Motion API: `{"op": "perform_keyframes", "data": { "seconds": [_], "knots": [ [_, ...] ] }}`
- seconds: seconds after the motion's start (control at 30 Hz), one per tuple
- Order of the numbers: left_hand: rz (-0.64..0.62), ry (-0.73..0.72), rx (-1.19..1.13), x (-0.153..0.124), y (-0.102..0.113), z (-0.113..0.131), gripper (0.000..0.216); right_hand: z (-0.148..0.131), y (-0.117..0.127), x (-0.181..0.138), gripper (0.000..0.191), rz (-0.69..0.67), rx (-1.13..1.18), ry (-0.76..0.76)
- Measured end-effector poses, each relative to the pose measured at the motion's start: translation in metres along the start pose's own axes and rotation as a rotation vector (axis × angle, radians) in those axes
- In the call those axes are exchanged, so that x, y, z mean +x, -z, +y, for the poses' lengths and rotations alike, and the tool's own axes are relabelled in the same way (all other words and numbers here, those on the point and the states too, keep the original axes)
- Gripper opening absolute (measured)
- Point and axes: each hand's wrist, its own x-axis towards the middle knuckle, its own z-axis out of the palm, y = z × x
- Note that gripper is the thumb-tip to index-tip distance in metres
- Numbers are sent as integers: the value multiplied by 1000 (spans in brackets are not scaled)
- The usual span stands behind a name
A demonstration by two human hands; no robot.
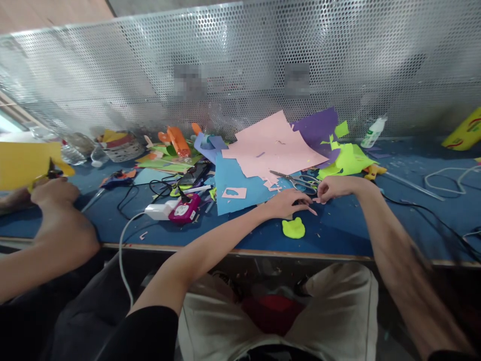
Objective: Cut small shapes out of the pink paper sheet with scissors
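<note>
My left hand (pixel 287 202) lies on the blue table (pixel 413 215), fingers pressed on a small pink paper piece (pixel 312 211). My right hand (pixel 334 188) meets it just to the right, fingertips pinched on the same pink scrap. A lime green bear-shaped cutout (pixel 293 228) lies just below my hands near the table's front edge. Scissors (pixel 295 179) rest right behind my hands, on the edge of pink paper sheets (pixel 270 148). A blue sheet (pixel 235 185) with a cut-out hole lies to the left.
Another person's hands (pixel 52 193) at the far left hold yellow paper (pixel 22 163) and scissors. A pink gadget (pixel 185 210) with a white charger and cables sits left of centre. Purple and green scraps, a white bottle (pixel 373 132), a basket (pixel 122 148) and a perforated metal screen stand behind.
</note>
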Motion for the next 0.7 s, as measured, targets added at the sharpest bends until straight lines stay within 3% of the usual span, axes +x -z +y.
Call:
{"op": "perform_keyframes", "data": {
  "seconds": [0.27, 0.53, 0.7],
  "knots": [
    [-59, -84, 89, -1, 5, 6, 27, 0, 0, -3, 25, 0, 34, 53],
    [-60, -90, 111, -2, 6, 8, 28, -13, 5, -23, 28, 309, 184, 125],
    [-73, -89, 185, 0, 2, 9, 33, -10, 3, -14, 27, 243, 164, 163]
  ]
}}
